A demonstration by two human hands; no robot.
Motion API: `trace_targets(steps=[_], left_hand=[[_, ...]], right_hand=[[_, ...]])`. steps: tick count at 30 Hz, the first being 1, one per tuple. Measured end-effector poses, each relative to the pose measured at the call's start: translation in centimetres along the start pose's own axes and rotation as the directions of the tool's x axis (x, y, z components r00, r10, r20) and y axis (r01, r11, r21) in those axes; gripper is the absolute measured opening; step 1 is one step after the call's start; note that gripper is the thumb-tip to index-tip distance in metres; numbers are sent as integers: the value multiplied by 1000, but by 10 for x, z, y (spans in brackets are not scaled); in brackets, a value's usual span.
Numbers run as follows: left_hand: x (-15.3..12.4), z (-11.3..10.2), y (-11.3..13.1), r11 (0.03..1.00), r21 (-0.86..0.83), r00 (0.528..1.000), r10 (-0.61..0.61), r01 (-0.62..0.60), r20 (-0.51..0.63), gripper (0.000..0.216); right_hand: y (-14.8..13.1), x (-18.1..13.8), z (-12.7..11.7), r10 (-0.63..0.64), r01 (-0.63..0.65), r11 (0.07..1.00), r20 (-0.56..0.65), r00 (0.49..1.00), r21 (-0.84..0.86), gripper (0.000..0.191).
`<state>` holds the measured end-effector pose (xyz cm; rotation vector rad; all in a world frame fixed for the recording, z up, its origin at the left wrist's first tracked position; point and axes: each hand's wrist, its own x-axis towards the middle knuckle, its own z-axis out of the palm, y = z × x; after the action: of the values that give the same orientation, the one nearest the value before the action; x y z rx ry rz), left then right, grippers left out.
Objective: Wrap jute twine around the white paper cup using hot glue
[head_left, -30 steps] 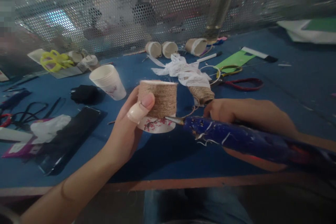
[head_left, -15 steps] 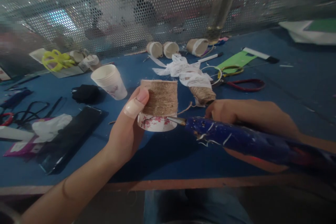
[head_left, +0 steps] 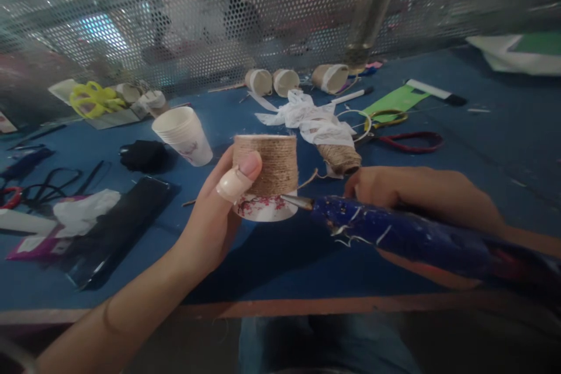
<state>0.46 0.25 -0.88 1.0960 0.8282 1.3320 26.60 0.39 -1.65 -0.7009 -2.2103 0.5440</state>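
Upside down in my left hand (head_left: 214,210) is a paper cup (head_left: 267,209), most of it wrapped in rows of jute twine (head_left: 276,163). A band of white with pink blossom print shows below the twine. My thumb presses on the wrapped side; the other fingers are behind the cup. In my right hand (head_left: 416,193) is a blue glue gun (head_left: 385,228), its metal tip at the lower edge of the twine. A loose twine end runs from the cup toward a twine spool (head_left: 339,158) partly covered in white plastic, close beyond my right fingers.
A stack of paper cups (head_left: 184,134) stands left of the cup. Several twine-wrapped cups (head_left: 287,82) lie by the perforated metal screen. Red-handled scissors (head_left: 412,141) are at right, yellow scissors (head_left: 94,99) at left. A black pouch (head_left: 127,228) lies on the blue table.
My left thumb has shifted right across the twine, and the cup has turned slightly in my hand. The glue gun tip stays at the twine's lower edge.
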Motion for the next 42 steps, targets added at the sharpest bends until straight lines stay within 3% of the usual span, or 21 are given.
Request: trace_targets(steps=[14,22,26,30,42], left_hand=[[1,-2,0,999,18,999,26,-27,25,39],[-1,-5,-3,974,154,986,163,-164,22,35],[0,-3,-1,976,130,984,178,-174,-15,37],[1,-2,0,980,108,986,166,-165,-3,36],[0,-3,-2,974,137,982,188,-182,-33,36]], right_hand=[[-2,-2,-1,13,-12,995,15,1000,-103,21],[27,5,8,-30,29,972,-1,1000,-235,27],[13,2,5,-37,19,977,-84,996,-213,28],[-5,-3,-1,43,-41,969,5,999,-246,19],[-1,-2,-4,27,-21,965,19,999,-262,18]])
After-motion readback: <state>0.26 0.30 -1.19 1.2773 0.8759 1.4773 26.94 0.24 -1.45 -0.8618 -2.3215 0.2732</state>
